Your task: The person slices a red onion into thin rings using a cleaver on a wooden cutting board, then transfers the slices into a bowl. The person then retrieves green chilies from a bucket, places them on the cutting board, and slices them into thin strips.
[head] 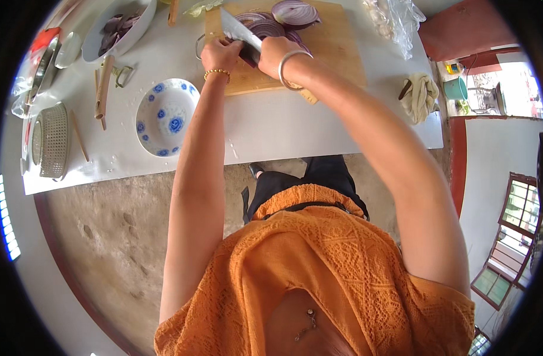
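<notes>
On the wooden cutting board [333, 49] my right hand [276, 51] grips a kitchen knife [238, 29], whose broad steel blade points up and to the left. My left hand [222, 53] is beside the blade, fingertips bent at a dark purple piece [250, 54] that lies partly under the knife. Whether the fingers grip that piece or only touch it cannot be told. Behind the blade lie sliced red onion rings [267, 27], and a cut red onion half [294, 13] rests at the board's back.
A blue-flowered plate [167, 118] sits left of the board. Farther left are a white bowl [142, 26] holding purple pieces, a wooden-handled peeler [104, 86] and a plastic basket [53, 140]. A cloth [419, 98] and a plastic bag [398, 22] lie on the right.
</notes>
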`<state>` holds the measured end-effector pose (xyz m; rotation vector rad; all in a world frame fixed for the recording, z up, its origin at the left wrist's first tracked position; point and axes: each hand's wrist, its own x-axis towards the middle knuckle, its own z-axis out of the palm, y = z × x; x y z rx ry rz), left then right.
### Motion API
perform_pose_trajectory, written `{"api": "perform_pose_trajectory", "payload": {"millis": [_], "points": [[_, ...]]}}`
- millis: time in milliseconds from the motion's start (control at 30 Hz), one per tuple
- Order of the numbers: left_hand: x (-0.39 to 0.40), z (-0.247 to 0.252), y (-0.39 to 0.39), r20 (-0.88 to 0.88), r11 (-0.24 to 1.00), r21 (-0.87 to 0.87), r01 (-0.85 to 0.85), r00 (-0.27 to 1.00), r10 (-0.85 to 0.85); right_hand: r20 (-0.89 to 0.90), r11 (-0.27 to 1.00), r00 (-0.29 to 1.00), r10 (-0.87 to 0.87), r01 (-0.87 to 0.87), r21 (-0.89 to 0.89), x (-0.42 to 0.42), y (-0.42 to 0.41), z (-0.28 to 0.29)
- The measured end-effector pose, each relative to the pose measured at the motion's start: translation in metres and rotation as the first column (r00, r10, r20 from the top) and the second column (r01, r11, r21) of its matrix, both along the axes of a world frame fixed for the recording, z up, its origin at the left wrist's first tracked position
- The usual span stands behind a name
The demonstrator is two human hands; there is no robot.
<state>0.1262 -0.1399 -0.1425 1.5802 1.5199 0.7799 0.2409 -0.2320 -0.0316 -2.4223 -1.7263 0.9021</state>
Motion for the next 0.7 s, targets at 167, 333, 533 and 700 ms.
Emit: {"api": "perform_pose_trajectory", "payload": {"millis": [167, 333, 533, 700], "points": [[0.006, 0.014, -0.010, -0.100, 0.990, 0.082, -0.118, 0.987, 0.127, -0.165, 0.976, 0.973, -0.160, 0.182, 0.121, 0.033, -0.011, -0.031], [0.004, 0.014, -0.020, -0.224, 0.978, 0.094, -0.186, 0.953, 0.203, -0.598, 0.876, 0.774, -0.206, 0.418, 0.239, 0.047, -0.033, -0.024], [0.009, 0.014, -0.026, -0.233, 0.980, 0.106, -0.170, 0.954, 0.190, -0.861, 0.747, 0.455, -0.226, 0.648, 0.146, 0.097, -0.069, -0.018], [0.042, 0.013, -0.045, -0.312, 0.914, 0.404, -0.017, 0.938, 0.155, -0.900, 0.675, 0.281, -0.333, 0.738, -0.019, 0.129, -0.114, -0.033]]}}
